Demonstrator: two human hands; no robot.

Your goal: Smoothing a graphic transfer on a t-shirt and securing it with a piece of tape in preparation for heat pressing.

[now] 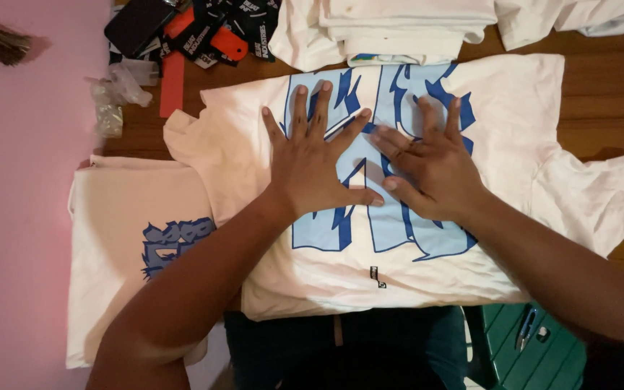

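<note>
1. Both hands lie flat with fingers spread wide, holding nothing. The left hand (317,162) and right hand (427,165) press side by side, thumbs nearly touching, on the white shirt (370,180).
2. That shirt lies right under the hands, spread on the brown wooden worktop (601,101). It is soft cloth with big, spiky blue shapes printed on it, and its sleeve at 3 o'clock is crumpled.
3. At 9 o'clock a folded shirt (131,245) with a small blue print lies partly under the spread one.
4. At 12 o'clock sits a pile of white shirts (391,29).
5. At 11 o'clock lie black and orange tags (207,32) and small clear bags (113,97).
6. At 5 o'clock a green chair (536,354) shows.
</note>
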